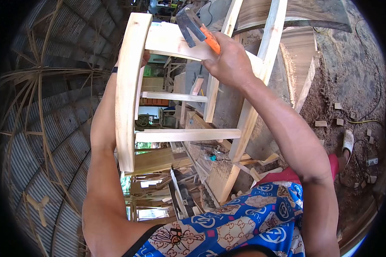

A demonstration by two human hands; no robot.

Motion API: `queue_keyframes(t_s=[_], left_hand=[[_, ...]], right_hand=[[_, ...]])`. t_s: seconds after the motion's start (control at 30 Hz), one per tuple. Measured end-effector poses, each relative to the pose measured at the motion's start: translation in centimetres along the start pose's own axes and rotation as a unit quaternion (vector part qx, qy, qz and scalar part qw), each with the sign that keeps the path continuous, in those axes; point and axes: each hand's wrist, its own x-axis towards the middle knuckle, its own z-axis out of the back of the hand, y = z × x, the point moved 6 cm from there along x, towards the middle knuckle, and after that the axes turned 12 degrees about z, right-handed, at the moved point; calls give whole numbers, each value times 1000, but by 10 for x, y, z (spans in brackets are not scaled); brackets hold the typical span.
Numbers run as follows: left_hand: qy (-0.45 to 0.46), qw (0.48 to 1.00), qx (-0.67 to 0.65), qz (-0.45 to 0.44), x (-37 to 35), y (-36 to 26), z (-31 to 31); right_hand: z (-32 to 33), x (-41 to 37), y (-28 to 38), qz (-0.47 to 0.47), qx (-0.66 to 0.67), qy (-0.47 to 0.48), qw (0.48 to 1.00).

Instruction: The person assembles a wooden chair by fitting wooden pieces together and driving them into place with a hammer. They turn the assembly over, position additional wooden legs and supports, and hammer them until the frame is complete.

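Observation:
My right hand [232, 62] is closed round the orange handle of a hammer [209, 39]. The dark metal head of the hammer lies over the wide upper board [169, 42] of a pale wooden frame. A thick, slightly curved post [131, 92] forms the left side of this frame, and two thinner rails [188, 135] run from it towards the long legs on the right. My left hand [146, 57] is mostly hidden behind the curved post; a small part of its fingers shows against the wood, just below the wide board.
Wide wood boards [298, 47] lie at the upper right. Sawdust, small wood blocks [321, 123] and cables cover the ground on the right, near a foot in a white shoe [348, 141]. Timber and tools are stacked below the frame. Corrugated roofing [25, 141] spans the left side.

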Motion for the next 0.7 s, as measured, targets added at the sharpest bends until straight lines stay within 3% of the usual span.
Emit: queue_keyframes(t_s=[0.23, 0.33, 0.4, 0.43, 0.5, 0.63, 0.7], left_hand=[[4, 998, 58, -16, 12, -7, 20], [55, 990, 122, -44, 15, -14, 25], [143, 983, 115, 18, 19, -10, 26], [144, 983, 111, 18, 19, -7, 27], [46, 993, 100, -41, 25, -8, 35], [49, 993, 109, -23, 5, 1, 19], [-36, 994, 81, -61, -6, 6, 17]], right_hand=[[-2, 0, 3, 8, -28, 9, 1000], [-2, 1, 5, 25, -29, 4, 999], [0, 2, 7, 24, -28, 9, 999], [-1, 1, 9, 21, -25, 16, 999], [-5, 1, 6, 24, -30, 8, 999], [-1, 1, 10, 14, -24, -2, 1000], [-1, -1, 10, 3, -22, 4, 1000]])
